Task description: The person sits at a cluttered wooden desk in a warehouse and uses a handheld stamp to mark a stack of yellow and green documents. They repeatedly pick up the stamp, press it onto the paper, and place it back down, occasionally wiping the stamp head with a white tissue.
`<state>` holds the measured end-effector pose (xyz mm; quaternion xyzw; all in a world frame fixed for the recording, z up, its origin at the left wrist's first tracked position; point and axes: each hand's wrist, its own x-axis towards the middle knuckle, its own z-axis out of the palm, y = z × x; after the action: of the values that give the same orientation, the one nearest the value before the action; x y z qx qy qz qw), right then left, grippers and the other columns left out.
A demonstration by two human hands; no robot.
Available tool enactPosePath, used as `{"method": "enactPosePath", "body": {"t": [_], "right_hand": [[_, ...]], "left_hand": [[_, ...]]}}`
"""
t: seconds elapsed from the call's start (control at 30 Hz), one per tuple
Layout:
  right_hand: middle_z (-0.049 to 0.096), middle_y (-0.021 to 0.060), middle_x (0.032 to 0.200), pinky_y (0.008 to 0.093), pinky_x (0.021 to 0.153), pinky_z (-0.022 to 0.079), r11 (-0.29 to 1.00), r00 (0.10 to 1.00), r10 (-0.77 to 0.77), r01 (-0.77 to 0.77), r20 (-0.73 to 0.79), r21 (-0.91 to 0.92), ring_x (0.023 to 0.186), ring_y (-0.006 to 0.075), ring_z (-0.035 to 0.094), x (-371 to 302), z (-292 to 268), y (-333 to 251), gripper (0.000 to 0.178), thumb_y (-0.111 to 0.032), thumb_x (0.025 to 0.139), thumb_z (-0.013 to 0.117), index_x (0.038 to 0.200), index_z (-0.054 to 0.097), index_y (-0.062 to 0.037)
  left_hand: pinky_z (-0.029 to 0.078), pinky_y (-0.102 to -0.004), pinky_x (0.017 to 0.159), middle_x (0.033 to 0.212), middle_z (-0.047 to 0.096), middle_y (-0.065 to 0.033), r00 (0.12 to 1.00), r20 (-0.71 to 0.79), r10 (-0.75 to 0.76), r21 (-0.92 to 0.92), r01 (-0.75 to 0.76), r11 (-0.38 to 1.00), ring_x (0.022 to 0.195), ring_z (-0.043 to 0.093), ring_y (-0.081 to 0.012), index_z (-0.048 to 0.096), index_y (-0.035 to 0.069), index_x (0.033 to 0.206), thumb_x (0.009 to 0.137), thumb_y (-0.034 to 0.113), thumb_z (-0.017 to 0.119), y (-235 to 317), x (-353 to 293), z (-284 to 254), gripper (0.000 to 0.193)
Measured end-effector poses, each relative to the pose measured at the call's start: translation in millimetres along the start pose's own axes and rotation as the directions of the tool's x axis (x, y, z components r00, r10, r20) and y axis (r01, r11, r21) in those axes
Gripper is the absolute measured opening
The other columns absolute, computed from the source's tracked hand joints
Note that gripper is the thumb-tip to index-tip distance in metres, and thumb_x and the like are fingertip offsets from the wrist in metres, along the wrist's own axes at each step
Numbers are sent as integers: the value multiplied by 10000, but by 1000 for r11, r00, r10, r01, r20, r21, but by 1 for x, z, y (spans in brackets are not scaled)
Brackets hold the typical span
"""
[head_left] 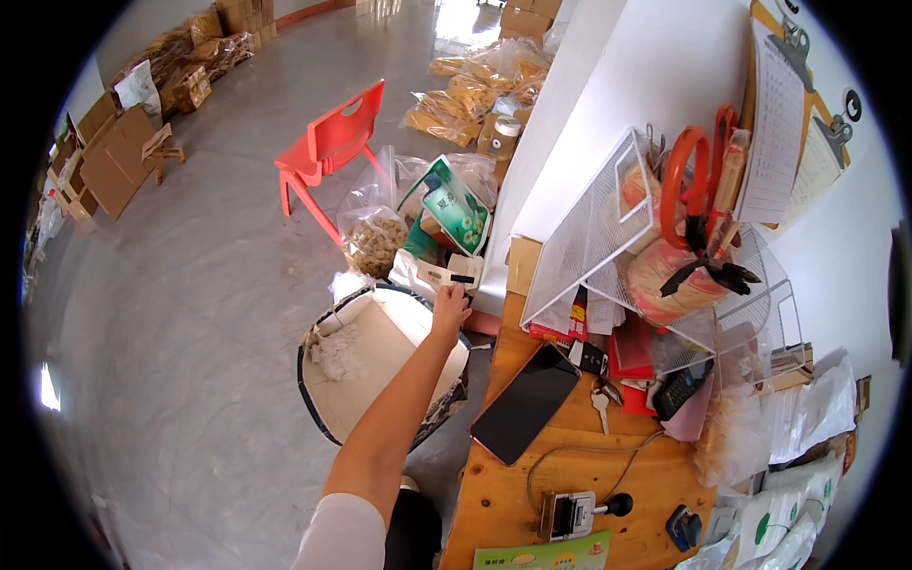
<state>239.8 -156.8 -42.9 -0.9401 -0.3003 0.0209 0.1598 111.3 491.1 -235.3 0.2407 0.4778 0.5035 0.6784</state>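
This looks like a small packing or storeroom workspace with an office corner. Beyond the outstretched left hand (450,309), clear plastic bags of dried goods (372,242) lie on a bare grey concrete floor (190,313), with flattened brown cardboard boxes (114,157) far to its left. Just right of the hand, a wooden desk (503,494) carries a white wire-mesh organiser (594,233), orange-handled scissors (698,176) and a clipboard of paper forms (779,114).

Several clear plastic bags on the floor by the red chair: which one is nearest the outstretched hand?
The clear bag of brown lumpy pieces just right of the red plastic chair; the hand reaches close below it, while the yellow-filled bags lie further back.
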Motion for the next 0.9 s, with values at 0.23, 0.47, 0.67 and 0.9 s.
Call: {"method": "enactPosePath", "body": {"t": [0.23,0.47,0.67,0.9], "right_hand": [[463,246,1357,425,998,399,993,992,110,-112,57,27,1204,366,479,-3,30,8,407,-186,955,561,1300,494,18],[450,251,1368,433,1014,380,983,979,179,-183,92,29,1221,374,461,-5,45,14,441,-224,955,554,1315,478,20],[439,255,1378,440,1028,365,977,972,206,-211,114,33,1235,380,445,-3,53,20,472,-256,956,547,1327,463,23],[427,259,1390,447,1044,346,974,970,217,-223,109,47,1252,388,427,-7,57,22,509,-294,956,540,1341,447,25]], "left_hand": [[378,-441,890,1206,514,16,995,47,-84,100,79,992,1102,501,-245,481,159,1127,978,386,516,-21,52,0,274],[330,-564,950,1298,533,33,991,22,-131,62,129,990,1048,514,-220,483,194,1123,982,383,501,-50,80,5,236],[392,-399,832,1121,635,-37,998,44,-44,-284,55,957,884,518,-166,515,130,1089,988,256,497,-76,110,0,162],[492,-283,887,1088,643,-163,999,43,-7,-234,17,972,978,637,-207,518,-13,1069,1004,168,466,-59,101,12,200]]}}
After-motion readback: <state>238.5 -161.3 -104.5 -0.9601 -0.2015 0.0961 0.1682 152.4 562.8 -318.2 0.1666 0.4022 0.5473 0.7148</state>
